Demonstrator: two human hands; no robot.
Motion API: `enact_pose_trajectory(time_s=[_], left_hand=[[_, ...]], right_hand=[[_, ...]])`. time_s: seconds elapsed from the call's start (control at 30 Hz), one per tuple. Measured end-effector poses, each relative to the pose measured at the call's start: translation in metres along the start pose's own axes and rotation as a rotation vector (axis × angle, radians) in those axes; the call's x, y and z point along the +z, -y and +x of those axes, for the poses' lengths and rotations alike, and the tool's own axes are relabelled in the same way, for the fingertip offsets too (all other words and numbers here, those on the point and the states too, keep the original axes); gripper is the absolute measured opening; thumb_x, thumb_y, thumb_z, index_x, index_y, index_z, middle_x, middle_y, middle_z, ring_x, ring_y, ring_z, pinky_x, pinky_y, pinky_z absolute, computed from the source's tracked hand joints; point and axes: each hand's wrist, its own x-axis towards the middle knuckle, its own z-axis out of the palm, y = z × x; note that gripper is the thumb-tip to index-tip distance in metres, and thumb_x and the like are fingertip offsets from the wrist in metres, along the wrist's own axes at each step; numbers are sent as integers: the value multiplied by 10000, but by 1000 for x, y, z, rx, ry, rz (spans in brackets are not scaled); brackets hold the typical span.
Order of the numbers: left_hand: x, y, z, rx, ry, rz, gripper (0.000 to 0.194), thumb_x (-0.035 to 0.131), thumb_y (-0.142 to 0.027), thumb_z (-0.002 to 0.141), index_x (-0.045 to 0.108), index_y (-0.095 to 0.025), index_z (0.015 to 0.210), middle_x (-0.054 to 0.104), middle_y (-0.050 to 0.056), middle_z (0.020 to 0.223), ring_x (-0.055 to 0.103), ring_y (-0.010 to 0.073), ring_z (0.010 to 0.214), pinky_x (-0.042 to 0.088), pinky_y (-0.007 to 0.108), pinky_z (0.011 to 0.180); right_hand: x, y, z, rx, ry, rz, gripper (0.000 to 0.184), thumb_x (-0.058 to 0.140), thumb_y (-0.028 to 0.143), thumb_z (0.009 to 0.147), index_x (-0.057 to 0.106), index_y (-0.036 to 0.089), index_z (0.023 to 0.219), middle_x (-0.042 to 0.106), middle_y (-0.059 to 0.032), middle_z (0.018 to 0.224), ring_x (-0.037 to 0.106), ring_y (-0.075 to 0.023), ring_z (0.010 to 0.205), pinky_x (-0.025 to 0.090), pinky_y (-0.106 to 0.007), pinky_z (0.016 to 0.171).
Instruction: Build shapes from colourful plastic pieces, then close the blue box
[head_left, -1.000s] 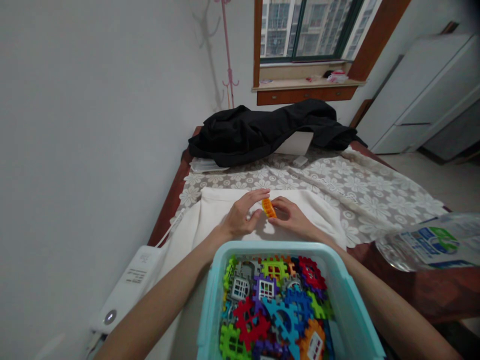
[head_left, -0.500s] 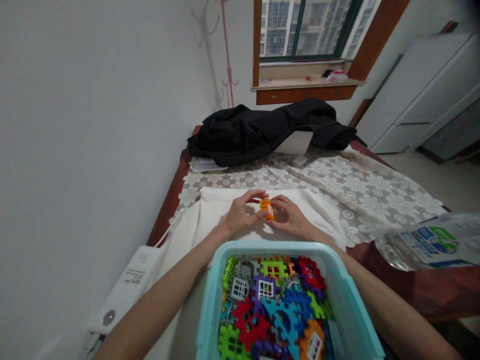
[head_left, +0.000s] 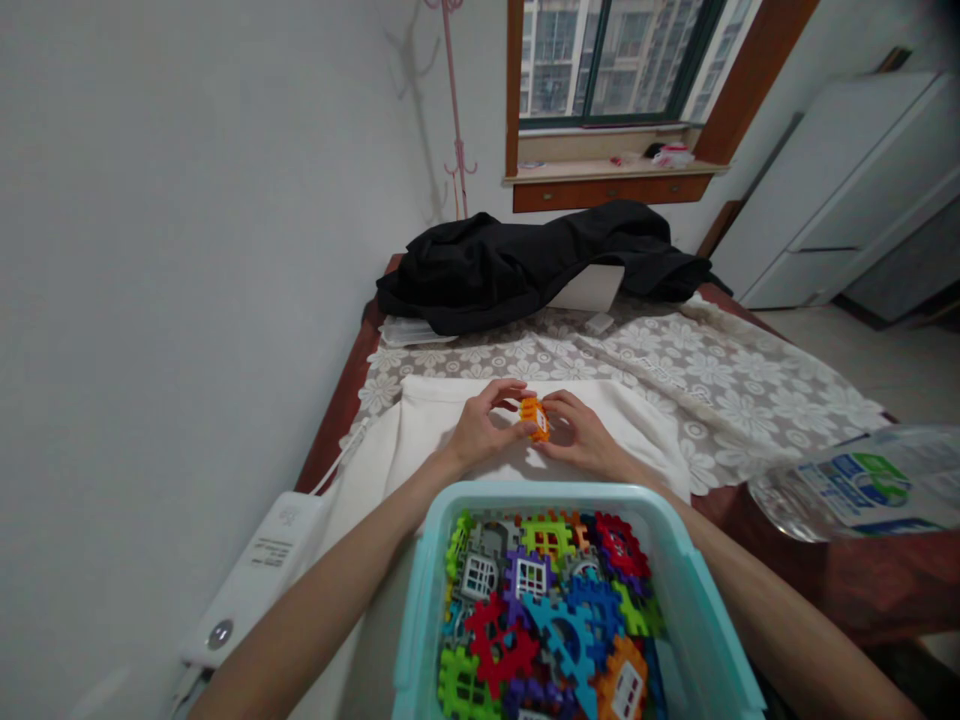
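Left hand (head_left: 481, 432): was part-way curled and pinched the orange block (head_left: 535, 420).
Right hand (head_left: 583, 438): was curled too, fingertips on the block's other side.
Orange block: was between the hands, over the white cloth (head_left: 424, 412).
Blue tub (head_left: 555, 491): was nearer, holding bright pieces (head_left: 532, 577).

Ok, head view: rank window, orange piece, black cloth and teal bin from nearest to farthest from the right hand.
From the right hand:
1. Orange piece: just left of it.
2. Teal bin: on the wearer's side.
3. Black cloth: beyond the hand.
4. Window: farthest back.
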Motion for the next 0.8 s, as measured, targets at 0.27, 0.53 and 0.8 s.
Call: enact_pose_trajectory(time_s=[0.27,0.53,0.8], left_hand=[[1,2,0,16,-31,29,577,913,-367,787,630,-209,1264,781,128,1202,749,268,1131,588,397,939],[2,-1,0,-9,-22,-4,537,914,-381,783,628,-199,1200,783,129,1185,754,256,1100,584,386,923],[3,-3,2,-47,-30,-101,517,934,-378,759,561,-216,1077,798,108,1151,758,250,1079,578,397,938]], right_hand=[[-1,2,1,10,13,-17,394,774,383,877,675,285,1246,653,-89,1195,642,-293,1119,547,-494,990],[-1,4,0,6,19,-7,402,767,405,893,670,280,1262,651,-97,1218,641,-294,1136,540,-507,1014],[0,3,1,2,2,-15,400,776,395,876,677,275,1245,657,-89,1193,646,-286,1116,545,-494,996]])
